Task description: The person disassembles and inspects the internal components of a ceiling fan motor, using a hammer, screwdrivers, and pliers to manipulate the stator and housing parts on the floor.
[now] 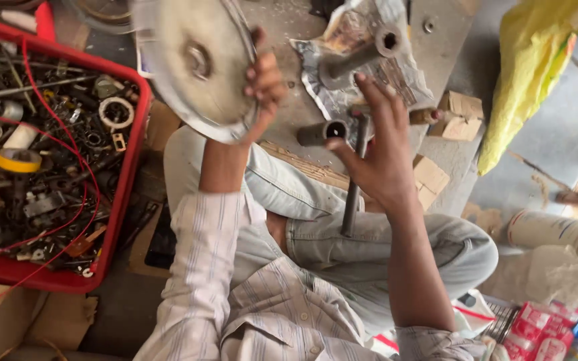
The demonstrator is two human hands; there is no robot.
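My left hand (263, 79) grips the rim of a round grey metal disc (199, 63) with a hub at its middle, holding it up over my lap. My right hand (377, 150) hovers with fingers spread above a long dark metal rod (352, 197) that lies across my leg. It touches nothing I can make out. Just past its fingertips lie a short dark metal tube (321, 132) and a bigger grey pipe piece (362, 57) on crumpled newspaper (403, 83).
A red plastic crate (125, 194) at the left holds several metal parts, rings, tape rolls and red wires. Small wooden blocks (461, 115) lie on the concrete floor at the right. A yellow plastic bag (530, 73) hangs at the upper right. Red-and-white packets (543, 331) sit at the lower right.
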